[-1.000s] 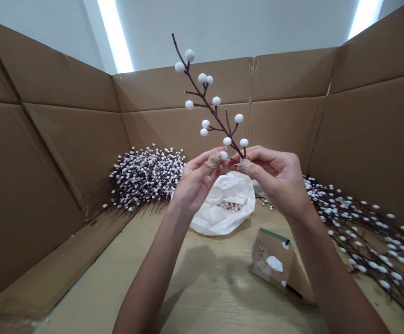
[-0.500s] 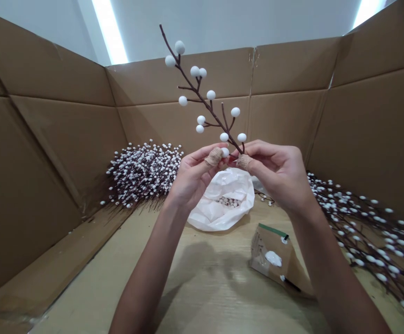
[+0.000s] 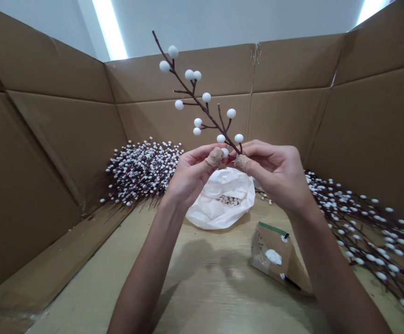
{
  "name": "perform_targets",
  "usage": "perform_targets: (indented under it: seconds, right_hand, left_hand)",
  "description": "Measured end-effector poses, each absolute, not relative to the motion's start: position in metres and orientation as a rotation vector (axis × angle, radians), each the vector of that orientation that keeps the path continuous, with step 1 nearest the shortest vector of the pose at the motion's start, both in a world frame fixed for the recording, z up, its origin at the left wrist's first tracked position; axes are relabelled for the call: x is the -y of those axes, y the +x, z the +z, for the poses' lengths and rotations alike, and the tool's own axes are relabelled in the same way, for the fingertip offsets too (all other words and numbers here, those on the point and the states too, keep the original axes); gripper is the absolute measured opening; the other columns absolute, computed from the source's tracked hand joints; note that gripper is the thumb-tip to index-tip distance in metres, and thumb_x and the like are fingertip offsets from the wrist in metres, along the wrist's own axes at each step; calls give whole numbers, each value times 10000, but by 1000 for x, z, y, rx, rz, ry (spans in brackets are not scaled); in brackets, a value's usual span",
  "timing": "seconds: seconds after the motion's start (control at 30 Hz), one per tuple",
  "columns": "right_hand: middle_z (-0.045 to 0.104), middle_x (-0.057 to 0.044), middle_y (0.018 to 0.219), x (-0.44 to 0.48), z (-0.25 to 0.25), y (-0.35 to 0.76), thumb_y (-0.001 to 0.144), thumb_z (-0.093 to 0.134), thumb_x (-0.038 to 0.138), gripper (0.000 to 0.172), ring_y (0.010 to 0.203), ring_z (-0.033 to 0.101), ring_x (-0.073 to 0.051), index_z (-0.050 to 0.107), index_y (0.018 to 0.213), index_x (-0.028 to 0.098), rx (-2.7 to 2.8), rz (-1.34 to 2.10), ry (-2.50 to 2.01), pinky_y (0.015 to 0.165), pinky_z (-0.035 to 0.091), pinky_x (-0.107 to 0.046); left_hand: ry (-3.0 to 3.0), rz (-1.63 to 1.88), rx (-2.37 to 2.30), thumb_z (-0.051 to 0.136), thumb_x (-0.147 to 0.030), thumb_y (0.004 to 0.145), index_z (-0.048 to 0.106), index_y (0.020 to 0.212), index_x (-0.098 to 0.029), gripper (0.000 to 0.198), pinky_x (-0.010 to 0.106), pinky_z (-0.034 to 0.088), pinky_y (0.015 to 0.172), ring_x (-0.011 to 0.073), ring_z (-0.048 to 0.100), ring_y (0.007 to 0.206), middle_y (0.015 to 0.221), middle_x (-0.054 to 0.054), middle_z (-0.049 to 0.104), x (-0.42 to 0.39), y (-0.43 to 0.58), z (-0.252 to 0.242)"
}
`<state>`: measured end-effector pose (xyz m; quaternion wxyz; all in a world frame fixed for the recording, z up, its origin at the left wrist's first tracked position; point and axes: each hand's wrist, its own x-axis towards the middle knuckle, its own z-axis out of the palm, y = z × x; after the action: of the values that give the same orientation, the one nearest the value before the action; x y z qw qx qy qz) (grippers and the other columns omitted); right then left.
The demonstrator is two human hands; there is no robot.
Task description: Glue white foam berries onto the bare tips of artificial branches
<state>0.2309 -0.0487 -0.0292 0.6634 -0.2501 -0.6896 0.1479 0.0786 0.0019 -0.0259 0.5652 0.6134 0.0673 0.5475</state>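
My right hand [image 3: 273, 169] pinches the lower end of a dark brown artificial berry branch [image 3: 213, 119], which leans up to the left. Round white berries sit on most of its twigs; the top tip and a couple of twigs are bare. Between the thumb and fingers of my left hand [image 3: 195, 171] is a white berry [image 3: 224, 152], held at a low twig close to my right fingertips. Whether that berry is fixed on the twig I cannot tell. Both thumbs are wrapped in tan tape.
Behind my hands lies an open white plastic bag [image 3: 219, 218] with loose berries. A folded cardboard piece [image 3: 275, 257] bearing a white glue-like blob stands near my right forearm. Berry branches are heaped at left [image 3: 142, 171] and right [image 3: 369, 232]. Cardboard walls [image 3: 188, 116] surround the table.
The branch's upper end has tipped slightly left and down. Both hands keep nearly the same place and grip.
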Motion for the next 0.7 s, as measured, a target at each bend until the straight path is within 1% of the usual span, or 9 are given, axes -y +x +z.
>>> perform_targets:
  seconds: [0.17, 0.37, 0.7]
  right_hand:
    - [705, -33, 834, 49, -29, 230, 783, 678, 203, 80, 758, 648, -148, 751, 813, 186, 1551, 338, -553, 674, 540, -281]
    - [708, -33, 841, 49, -29, 230, 784, 679, 195, 83, 770, 651, -149, 754, 819, 191, 1556, 319, -536, 679, 545, -280]
    - [704, -36, 855, 48, -28, 230, 788, 682, 231, 80, 801, 650, -158, 754, 813, 206, 1560, 323, -530, 701, 556, -299]
  left_hand:
    - [1479, 1293, -171, 787, -282, 693, 762, 819, -187, 160, 282, 532, 807, 149, 681, 793, 822, 33, 746, -1, 78, -26]
    - [1510, 1303, -156, 783, -280, 700, 761, 831, -187, 163, 281, 534, 799, 145, 682, 783, 827, 32, 750, 1, 78, -26]
    - [1544, 1343, -236, 801, -286, 672, 761, 817, -191, 178, 328, 532, 837, 195, 695, 844, 841, 51, 754, 6, 79, -23]
